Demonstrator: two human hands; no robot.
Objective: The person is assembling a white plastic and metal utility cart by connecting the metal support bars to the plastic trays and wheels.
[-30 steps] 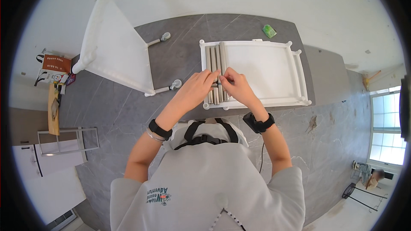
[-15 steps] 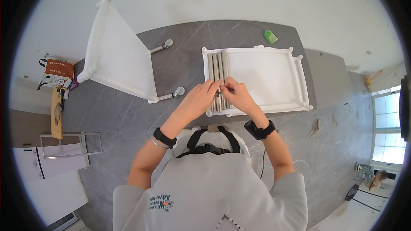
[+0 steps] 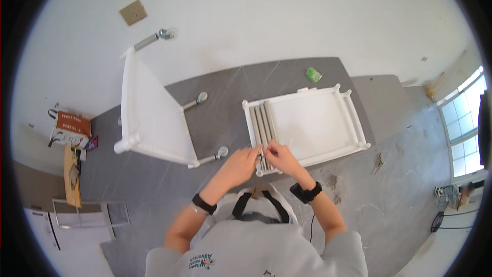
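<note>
Several grey metal tubes [image 3: 262, 122] lie side by side along the left end of a white shelf tray [image 3: 315, 120] with raised edges and corner sockets. Over the near part of these tubes, my left hand [image 3: 241, 165] and my right hand [image 3: 283, 158] meet with fingers pinched together. Between the fingertips is something small and dark, mostly hidden, too small to name. Further left, another white shelf tray [image 3: 156, 113] stands tipped on its side, with short metal legs and caster wheels [image 3: 222, 152] fitted at its corners.
A green packet [image 3: 313, 75] lies on the grey table [image 3: 225, 79] beyond the flat tray. At the far left are a brown-and-white bag [image 3: 73, 123], a wooden board [image 3: 72, 177] and a metal frame [image 3: 92, 219]. A white wall [image 3: 246, 15] rises behind the table.
The view has tilted, so the scene sits lower and more wall shows. My hands stay pinched together, now slightly closer to the near ends of the tubes.
</note>
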